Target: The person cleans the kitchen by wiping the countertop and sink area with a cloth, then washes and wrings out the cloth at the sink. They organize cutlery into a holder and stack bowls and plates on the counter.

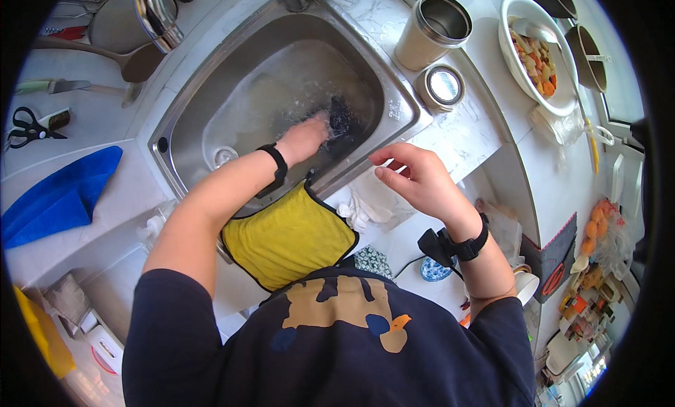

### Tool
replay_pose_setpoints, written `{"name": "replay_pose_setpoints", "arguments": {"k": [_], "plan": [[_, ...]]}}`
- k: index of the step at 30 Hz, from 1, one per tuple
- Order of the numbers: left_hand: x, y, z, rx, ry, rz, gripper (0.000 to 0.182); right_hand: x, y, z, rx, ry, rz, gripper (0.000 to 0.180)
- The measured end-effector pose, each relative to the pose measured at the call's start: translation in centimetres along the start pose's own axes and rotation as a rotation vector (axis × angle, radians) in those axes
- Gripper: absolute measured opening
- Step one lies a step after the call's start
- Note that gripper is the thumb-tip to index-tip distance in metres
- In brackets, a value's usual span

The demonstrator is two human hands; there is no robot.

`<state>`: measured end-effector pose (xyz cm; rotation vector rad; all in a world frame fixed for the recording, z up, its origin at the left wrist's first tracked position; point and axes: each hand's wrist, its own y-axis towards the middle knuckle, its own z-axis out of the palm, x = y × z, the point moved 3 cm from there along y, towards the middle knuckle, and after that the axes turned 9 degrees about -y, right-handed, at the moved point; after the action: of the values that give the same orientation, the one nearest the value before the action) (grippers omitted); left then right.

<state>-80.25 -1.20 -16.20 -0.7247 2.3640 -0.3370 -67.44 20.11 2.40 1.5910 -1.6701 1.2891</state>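
My left hand [306, 136] dips into cloudy, bubbling water in the stainless steel sink [211, 85]. Its fingers are at a dark, wet thing [341, 117], perhaps a cloth; splashing hides whether they grip it. Above the sink's front right edge hovers my right hand [416, 181], holding nothing, with thumb and forefinger apart. A yellow cloth with black trim [290, 233] drapes over the sink's front rim. Crumpled white tissue [364, 209] lies on the counter between that cloth and my right hand.
An uncapped steel tumbler [422, 40] and a round lid [442, 88] stand right of the sink. Beyond is a white bowl of vegetables [561, 98]. A chrome faucet [158, 19] hangs at upper left. Scissors [30, 128], a brush [55, 120] and a blue cloth [68, 190] lie left.
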Motion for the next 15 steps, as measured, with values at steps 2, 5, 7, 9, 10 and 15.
{"name": "replay_pose_setpoints", "arguments": {"k": [2,5,7,9,10,15], "plan": [[0.1,0.2,0.3,0.056,-0.079,0.087,0.036,0.0,-0.2,0.0,-0.012,0.023,-0.019,0.019],[1.0,0.4,0.0,-0.228,-0.111,-0.104,0.033,-0.1,-0.3,-0.5,-0.015,0.025,0.007,0.018],[0.9,0.5,0.7,0.002,0.018,0.048,0.037,-0.1,-0.6,-0.6,-0.001,0.026,0.027,0.018],[0.9,0.6,0.8,0.159,-0.154,0.091,0.040,0.1,-0.8,-0.6,0.012,0.059,0.012,0.018],[1.5,0.8,0.1,0.101,-0.273,-0.062,0.035,0.2,-0.8,-0.5,0.022,0.066,0.010,0.018],[1.7,0.5,-3.3,-0.012,-0.976,-0.717,0.023,0.0,-1.7,0.0,0.040,0.177,0.015,0.019]]}}
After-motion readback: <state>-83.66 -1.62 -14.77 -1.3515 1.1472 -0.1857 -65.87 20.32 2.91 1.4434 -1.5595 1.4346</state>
